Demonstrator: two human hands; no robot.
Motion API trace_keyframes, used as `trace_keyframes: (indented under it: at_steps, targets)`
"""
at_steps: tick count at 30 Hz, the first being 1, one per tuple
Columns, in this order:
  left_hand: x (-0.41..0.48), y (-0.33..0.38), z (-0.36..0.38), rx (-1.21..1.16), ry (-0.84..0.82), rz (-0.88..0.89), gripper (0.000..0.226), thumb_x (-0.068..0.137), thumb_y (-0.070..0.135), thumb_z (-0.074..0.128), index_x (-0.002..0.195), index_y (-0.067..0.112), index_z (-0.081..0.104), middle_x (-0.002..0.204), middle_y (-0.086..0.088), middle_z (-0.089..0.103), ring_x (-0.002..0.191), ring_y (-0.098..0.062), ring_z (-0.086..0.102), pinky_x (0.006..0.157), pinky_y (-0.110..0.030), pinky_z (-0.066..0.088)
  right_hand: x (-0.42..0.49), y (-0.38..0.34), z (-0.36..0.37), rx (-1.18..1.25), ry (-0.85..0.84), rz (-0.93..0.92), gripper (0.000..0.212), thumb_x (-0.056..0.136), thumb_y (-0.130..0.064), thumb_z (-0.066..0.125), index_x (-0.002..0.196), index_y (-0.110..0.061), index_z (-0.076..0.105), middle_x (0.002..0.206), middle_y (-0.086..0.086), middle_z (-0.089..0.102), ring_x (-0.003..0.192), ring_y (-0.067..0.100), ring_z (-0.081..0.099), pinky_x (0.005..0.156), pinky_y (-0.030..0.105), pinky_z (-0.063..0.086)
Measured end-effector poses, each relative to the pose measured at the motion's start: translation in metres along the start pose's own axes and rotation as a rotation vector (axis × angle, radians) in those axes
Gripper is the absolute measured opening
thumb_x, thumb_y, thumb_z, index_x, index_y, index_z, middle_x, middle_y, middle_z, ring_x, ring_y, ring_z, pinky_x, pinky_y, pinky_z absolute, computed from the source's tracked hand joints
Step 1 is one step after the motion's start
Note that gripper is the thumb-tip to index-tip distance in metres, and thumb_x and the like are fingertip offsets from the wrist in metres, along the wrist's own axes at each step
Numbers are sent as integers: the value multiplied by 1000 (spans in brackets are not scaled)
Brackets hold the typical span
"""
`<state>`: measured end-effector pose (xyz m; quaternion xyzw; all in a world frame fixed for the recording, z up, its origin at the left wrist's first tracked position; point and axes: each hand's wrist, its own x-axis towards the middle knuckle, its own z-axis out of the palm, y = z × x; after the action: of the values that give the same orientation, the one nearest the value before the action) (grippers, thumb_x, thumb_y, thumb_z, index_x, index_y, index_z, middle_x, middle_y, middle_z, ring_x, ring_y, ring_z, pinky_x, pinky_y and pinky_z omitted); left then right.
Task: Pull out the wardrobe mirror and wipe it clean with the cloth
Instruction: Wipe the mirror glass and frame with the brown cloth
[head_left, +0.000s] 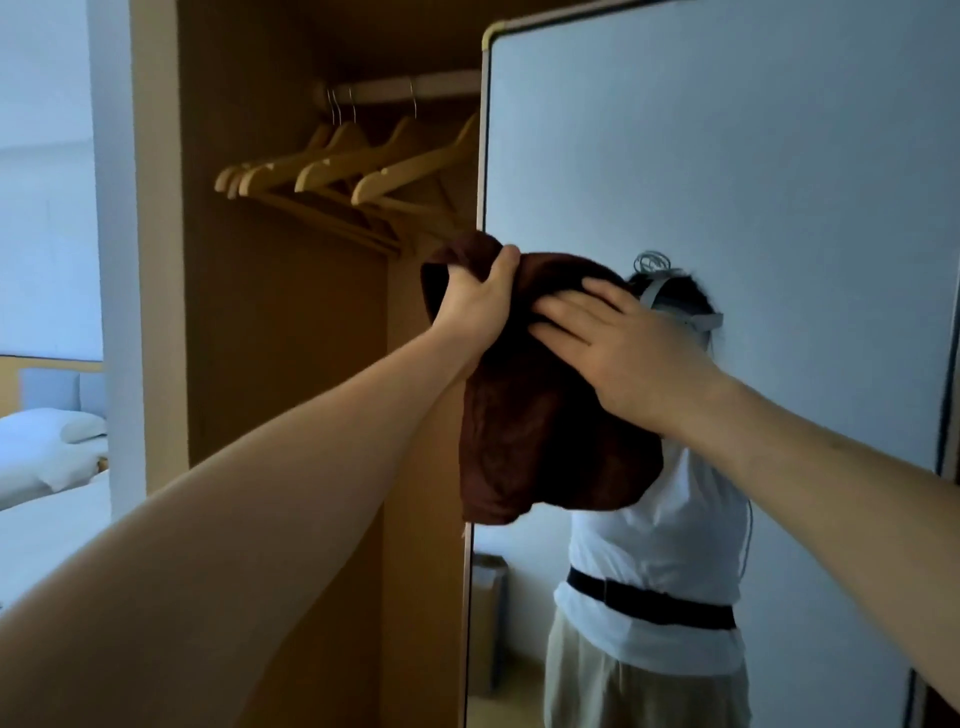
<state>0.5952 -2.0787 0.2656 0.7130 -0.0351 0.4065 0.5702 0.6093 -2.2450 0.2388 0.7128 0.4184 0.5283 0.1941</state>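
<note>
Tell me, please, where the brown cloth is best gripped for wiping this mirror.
Probably at its bunched top corner, where the left hand grips it, coming from the open wardrobe side. The cloth hangs loose below that bunch against the mirror, so a grip up top should stop it sliding down while the right hand presses flat on its middle.
</note>
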Motion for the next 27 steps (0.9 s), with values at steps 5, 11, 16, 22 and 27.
trace_keyframes:
  at_steps: [5,11,16,22,27]
  targets:
    - [43,44,7,-27,32,33,69,92,49,50,147,16,25,133,-5,52,121,-22,50,95,-27,37,45,36,-14,-10,-3,72,54,84,-10,48,138,-12,43,150,9,31,139,24,25,115,35,3]
    - [32,28,5,-88,22,114,63,92,47,50,145,19,29,117,7,51,108,-7,47,91,-22,31,33,4,2,-22,59,178,53,85,-25,50,133,-5,49,143,16,43,133,29,37,115,42,11]
    - [9,3,-4,-47,-23,113,58,93,48,49,141,19,33,114,10,52,105,-5,47,90,-21,29,8,-7,15,12,142,48,45,90,-25,41,127,-6,56,134,14,53,126,28,48,112,45,26]
    - [32,31,-4,-12,-19,130,53,95,44,48,139,18,36,118,5,54,109,-11,50,88,-23,32,28,31,5,-29,198,-39,42,90,-19,38,123,-7,61,131,12,56,122,27,52,109,44,29]
    - [68,67,-2,-40,0,151,56,93,44,50,140,18,36,122,-2,57,112,-18,54,94,-30,39,58,67,-11,-48,182,-14,38,89,-12,52,127,-7,58,136,13,52,127,28,47,112,42,25]
